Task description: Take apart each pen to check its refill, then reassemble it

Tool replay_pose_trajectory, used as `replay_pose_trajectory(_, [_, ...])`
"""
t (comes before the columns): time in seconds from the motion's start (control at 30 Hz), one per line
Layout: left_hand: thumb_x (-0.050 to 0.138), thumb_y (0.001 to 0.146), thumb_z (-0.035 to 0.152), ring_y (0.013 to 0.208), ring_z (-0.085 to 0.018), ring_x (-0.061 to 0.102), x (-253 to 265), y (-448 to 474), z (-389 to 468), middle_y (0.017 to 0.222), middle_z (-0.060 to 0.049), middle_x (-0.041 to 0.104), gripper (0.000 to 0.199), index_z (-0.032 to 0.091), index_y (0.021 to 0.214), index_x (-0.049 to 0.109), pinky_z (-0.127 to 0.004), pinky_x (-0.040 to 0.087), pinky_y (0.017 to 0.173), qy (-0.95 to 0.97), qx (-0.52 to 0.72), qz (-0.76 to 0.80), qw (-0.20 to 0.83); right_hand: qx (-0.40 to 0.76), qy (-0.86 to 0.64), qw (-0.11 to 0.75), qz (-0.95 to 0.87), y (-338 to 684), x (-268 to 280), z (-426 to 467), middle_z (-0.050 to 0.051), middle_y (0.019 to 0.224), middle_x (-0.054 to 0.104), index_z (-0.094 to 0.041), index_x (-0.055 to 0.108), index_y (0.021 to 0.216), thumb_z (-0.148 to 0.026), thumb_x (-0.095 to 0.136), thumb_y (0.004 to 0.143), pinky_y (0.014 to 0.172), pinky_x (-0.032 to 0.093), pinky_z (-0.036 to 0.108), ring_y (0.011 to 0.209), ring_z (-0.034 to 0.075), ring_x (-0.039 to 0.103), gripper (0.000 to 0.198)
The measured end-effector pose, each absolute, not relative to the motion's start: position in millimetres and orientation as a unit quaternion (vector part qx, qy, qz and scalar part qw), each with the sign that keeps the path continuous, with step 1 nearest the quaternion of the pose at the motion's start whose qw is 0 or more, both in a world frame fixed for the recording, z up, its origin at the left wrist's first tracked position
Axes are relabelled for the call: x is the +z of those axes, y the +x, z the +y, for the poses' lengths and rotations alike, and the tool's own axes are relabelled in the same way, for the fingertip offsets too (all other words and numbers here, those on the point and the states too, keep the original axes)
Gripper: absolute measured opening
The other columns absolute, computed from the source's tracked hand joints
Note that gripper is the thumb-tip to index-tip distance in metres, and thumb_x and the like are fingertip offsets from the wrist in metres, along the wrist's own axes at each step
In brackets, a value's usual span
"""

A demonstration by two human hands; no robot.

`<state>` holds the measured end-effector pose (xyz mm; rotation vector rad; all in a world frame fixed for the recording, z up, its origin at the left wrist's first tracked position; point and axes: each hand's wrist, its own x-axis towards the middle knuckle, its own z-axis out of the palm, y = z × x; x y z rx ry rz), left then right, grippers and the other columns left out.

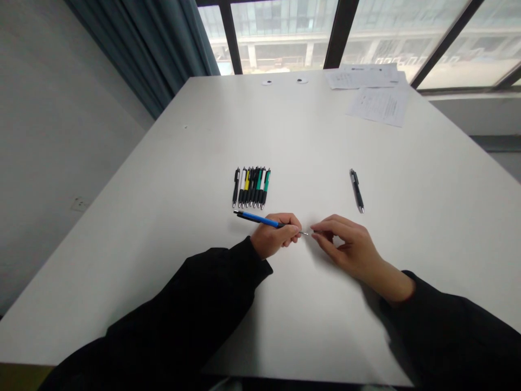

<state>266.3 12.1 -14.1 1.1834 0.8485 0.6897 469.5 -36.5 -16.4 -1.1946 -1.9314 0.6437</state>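
Note:
My left hand (279, 234) is closed around a blue pen (260, 218) with a black clip and black grip. The pen lies almost level, its rear end toward the left. From its front end, a thin metallic tip (304, 233) sticks out past my fingers toward the right. My right hand (345, 241) is just to the right of that tip, thumb and fingertips pinched together. A small dark piece (316, 232) shows between them, too small to identify. A narrow gap separates it from the pen's tip.
Beyond my left hand, several pens (253, 187) with white, yellow, black and green barrels lie side by side. A single black pen (357, 191) lies farther right. Paper sheets (376, 103) rest at the white table's (183, 184) far right, near the window.

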Motion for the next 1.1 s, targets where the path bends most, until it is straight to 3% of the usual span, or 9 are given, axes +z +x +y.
replay_pose_trajectory(0.27, [0.059, 0.073, 0.031, 0.042, -0.006, 0.043, -18.0, 266.6, 13.1, 0.056, 0.0, 0.059, 0.019, 0.013, 0.068, 0.06, -0.019, 0.03, 0.041, 0.532, 0.301, 0.384, 0.692, 0.271, -0.475, 0.265, -0.794, 472.0, -14.6, -31.7, 0.005, 0.085, 0.063, -0.019, 0.071, 0.098, -0.01, 0.059, 0.081, 0.058, 0.044, 0.027, 0.061, 0.013, 0.057, 0.023])
replay_pose_trajectory(0.47, [0.058, 0.074, 0.032, 0.042, -0.006, 0.043, -17.8, 266.3, 13.6, 0.056, 0.0, 0.058, 0.02, 0.013, 0.068, 0.06, -0.019, 0.03, 0.041, 0.543, 0.294, 0.379, 0.689, 0.286, -0.46, 0.254, -0.802, 472.6, -13.4, -31.7, 0.004, 0.082, 0.062, -0.018, 0.068, 0.093, -0.01, 0.059, 0.081, 0.061, 0.044, 0.027, 0.066, 0.014, 0.057, 0.017])
replay_pose_trajectory(0.6, [0.058, 0.074, 0.032, 0.042, -0.006, 0.043, -17.0, 266.4, 13.6, 0.057, 0.0, 0.059, 0.02, 0.013, 0.068, 0.061, -0.019, 0.03, 0.041, 0.543, 0.295, 0.382, 0.687, 0.276, -0.467, 0.252, -0.801, 473.2, -15.7, -30.9, 0.004, 0.079, 0.062, -0.018, 0.067, 0.087, -0.02, 0.062, 0.087, 0.061, 0.044, 0.028, 0.065, 0.014, 0.056, 0.005])
replay_pose_trajectory(0.93, [0.059, 0.075, 0.033, 0.042, -0.006, 0.043, -18.4, 266.4, 13.9, 0.056, 0.0, 0.058, 0.021, 0.013, 0.068, 0.061, -0.019, 0.03, 0.041, 0.545, 0.296, 0.375, 0.689, 0.281, -0.47, 0.253, -0.798, 472.5, -14.7, -31.8, 0.004, 0.08, 0.062, -0.017, 0.071, 0.09, -0.006, 0.058, 0.078, 0.06, 0.043, 0.026, 0.063, 0.013, 0.056, 0.021])
replay_pose_trajectory(1.1, [0.059, 0.075, 0.033, 0.042, -0.006, 0.043, -17.3, 266.9, 13.6, 0.056, 0.0, 0.059, 0.021, 0.013, 0.069, 0.061, -0.019, 0.029, 0.041, 0.541, 0.293, 0.382, 0.689, 0.285, -0.464, 0.241, -0.804, 472.2, -13.0, -31.0, 0.004, 0.078, 0.062, -0.017, 0.071, 0.091, -0.011, 0.057, 0.086, 0.064, 0.043, 0.026, 0.067, 0.013, 0.057, 0.016])
